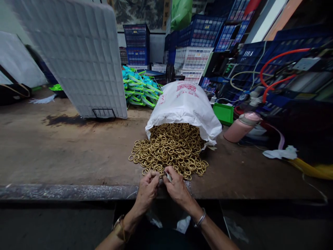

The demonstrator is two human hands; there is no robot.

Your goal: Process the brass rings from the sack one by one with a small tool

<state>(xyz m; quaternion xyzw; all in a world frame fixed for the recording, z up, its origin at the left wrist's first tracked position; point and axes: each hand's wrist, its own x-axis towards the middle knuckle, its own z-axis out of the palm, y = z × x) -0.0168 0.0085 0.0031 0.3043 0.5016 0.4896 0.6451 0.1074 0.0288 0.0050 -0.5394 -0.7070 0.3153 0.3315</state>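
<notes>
A heap of brass-coloured rings spills onto the table from the mouth of a white woven sack that lies on its side. At the near edge of the heap, my left hand is closed, thumb and fingertips pinching one ring. Right beside it, my right hand is closed too, its fingertips at the same ring. A small whitish piece shows between the right thumb and fingers; its kind is too small to make out.
A white quilted panel stands in a wire holder at left. Behind are green-and-blue plastic pieces and stacked crates. On the right are a green tray, a pink bottle and red hoses. The table's front edge is wrapped in plastic.
</notes>
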